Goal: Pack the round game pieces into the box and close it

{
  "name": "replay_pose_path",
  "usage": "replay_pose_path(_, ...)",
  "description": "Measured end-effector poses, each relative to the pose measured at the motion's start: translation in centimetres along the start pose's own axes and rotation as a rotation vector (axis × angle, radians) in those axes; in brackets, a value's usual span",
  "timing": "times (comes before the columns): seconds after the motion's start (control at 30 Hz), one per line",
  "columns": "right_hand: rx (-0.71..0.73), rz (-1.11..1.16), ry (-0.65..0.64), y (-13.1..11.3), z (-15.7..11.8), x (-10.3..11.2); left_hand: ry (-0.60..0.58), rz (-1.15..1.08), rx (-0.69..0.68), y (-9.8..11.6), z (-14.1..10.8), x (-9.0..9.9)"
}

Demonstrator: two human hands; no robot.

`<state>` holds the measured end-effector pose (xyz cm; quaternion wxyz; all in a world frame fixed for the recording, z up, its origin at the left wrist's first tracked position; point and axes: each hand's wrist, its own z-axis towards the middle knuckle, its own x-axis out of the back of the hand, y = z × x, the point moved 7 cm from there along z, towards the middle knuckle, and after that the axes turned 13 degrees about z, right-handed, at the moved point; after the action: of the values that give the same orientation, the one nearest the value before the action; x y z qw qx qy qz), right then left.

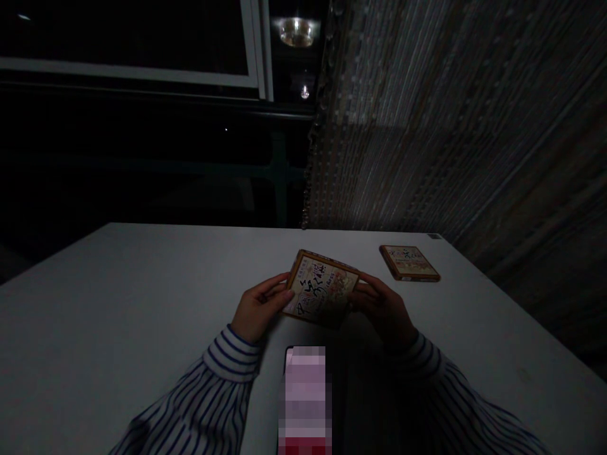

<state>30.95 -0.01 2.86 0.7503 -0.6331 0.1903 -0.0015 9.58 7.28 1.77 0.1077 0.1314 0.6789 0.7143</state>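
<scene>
A flat Chinese chess box (322,289) with dark lettering is held between both hands above the white table, its face tilted toward me. My left hand (260,308) grips the left edge, thumb on the front face. On the opposite edge, my right hand (383,309) holds the box with its fingers, partly in shadow. A second, similar box (410,263) lies flat on the table, to the right of and beyond my right hand.
The white table (142,284) spans the view. At its near edge in the middle is a phone (303,398) with a blurred screen. A string curtain (379,158) hangs behind and to the right. A window frame (258,50) stands beyond.
</scene>
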Motion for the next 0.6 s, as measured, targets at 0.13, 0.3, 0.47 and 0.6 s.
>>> replay_pose_path(0.13, 0.008, -0.003, 0.011, -0.20, 0.07, 0.06, -0.001, -0.015, 0.002, -0.19, 0.04, 0.02)
replay_pose_path(0.3, 0.024, -0.018, 0.040, -0.30, 0.15, 0.36, -0.013, -0.013, -0.011, -0.06, -0.01, -0.01)
replay_pose_path(0.47, 0.040, 0.025, 0.079, -0.36, 0.08, 0.68, -0.038, -0.020, -0.013, 0.01, -0.03, -0.16)
replay_pose_path(0.6, 0.062, 0.031, 0.096, -0.52, 0.07, 0.81, -0.032, -0.033, -0.002, -0.13, 0.00, -0.22)
